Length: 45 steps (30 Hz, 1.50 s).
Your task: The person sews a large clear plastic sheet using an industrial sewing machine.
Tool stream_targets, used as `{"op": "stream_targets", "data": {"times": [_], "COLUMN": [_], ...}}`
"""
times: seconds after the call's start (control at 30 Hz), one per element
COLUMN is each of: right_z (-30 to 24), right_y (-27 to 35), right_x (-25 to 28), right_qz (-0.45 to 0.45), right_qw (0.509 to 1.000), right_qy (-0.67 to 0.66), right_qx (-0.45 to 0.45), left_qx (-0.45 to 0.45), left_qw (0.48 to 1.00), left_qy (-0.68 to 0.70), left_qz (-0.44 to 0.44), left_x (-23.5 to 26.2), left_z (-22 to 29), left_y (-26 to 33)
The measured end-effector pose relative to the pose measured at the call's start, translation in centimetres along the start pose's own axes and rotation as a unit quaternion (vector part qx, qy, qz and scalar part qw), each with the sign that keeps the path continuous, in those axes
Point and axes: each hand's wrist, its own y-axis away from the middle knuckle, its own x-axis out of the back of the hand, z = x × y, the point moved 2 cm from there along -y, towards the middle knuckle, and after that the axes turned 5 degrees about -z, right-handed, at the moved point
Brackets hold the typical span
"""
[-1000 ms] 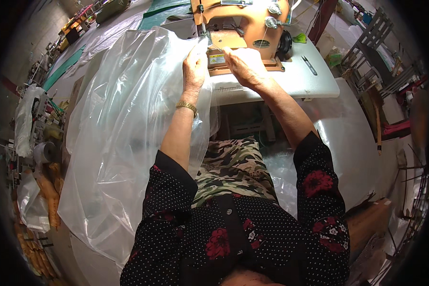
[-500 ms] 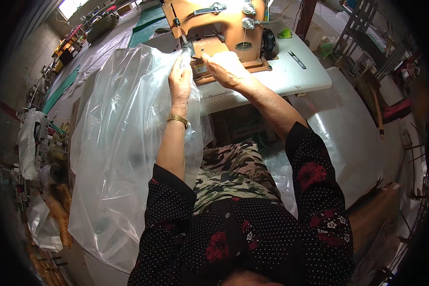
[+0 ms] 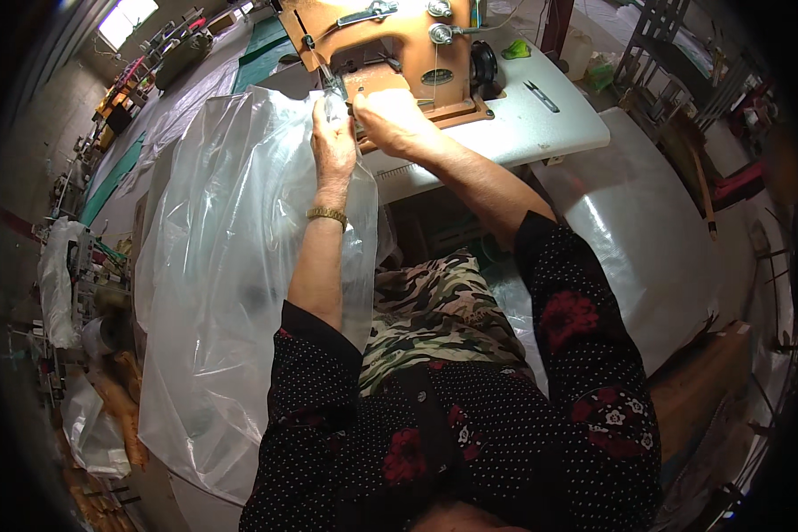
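An orange-brown sewing machine (image 3: 455,75) stands on a pale machine table, its needle and presser foot at the left end. A large clear plastic sheet (image 3: 226,266) hangs in loose folds from the needle area down over my left side. My left hand (image 3: 334,146), with a gold band at the wrist, is closed on the sheet's upper edge just below the presser foot. Beside it, my right hand (image 3: 392,120) is closed in front of the machine bed, fingertips turned toward the needle. What those fingertips pinch is hidden.
Thread snips (image 3: 542,96) and a bright green item (image 3: 516,50) lie on the machine table (image 3: 505,133), right of the handwheel (image 3: 484,64). More clear plastic (image 3: 634,239) spreads at the right. Cluttered shelves line the far left; a cardboard box (image 3: 700,372) sits low right.
The right hand has moved slightly left toward the needle and the left hand. The machine and table sit a little further left and higher in view. The left hand keeps its hold.
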Motion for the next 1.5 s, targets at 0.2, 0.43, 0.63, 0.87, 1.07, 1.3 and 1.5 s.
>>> {"op": "stream_targets", "data": {"times": [0.2,0.43,0.63,0.87,1.07,1.3,1.5], "right_z": [1.1,0.9,0.1,0.9,-1.2,0.8,0.7], "right_y": [1.7,0.9,0.8,0.7,-0.3,1.2,1.0], "right_x": [0.3,0.1,0.4,0.2,0.9,0.2,-0.1], "right_qz": [0.046,0.035,0.028,0.037,0.041,0.051,0.033], "right_qw": [0.998,0.999,1.0,0.999,0.999,0.996,0.996], "right_qy": [-0.005,0.016,-0.002,-0.004,-0.006,-0.076,-0.077], "right_qx": [0.03,0.024,-0.006,0.021,-0.001,0.007,0.009], "left_qx": [-0.007,0.003,0.026,0.041,0.076,0.057,0.053], "left_qw": [0.996,0.995,0.994,0.982,0.986,0.974,0.966], "left_qy": [0.08,0.098,0.105,0.182,0.148,0.217,0.254], "left_qz": [0.028,0.001,-0.003,-0.015,-0.019,-0.022,-0.017], "left_x": [0.4,0.1,0.4,0.3,0.5,0.1,0.1], "left_z": [-2.5,-2.0,-1.9,-1.5,-1.7,-1.8,-1.9], "left_y": [0.1,0.1,0.2,-0.1,-0.5,0.7,0.7]}}
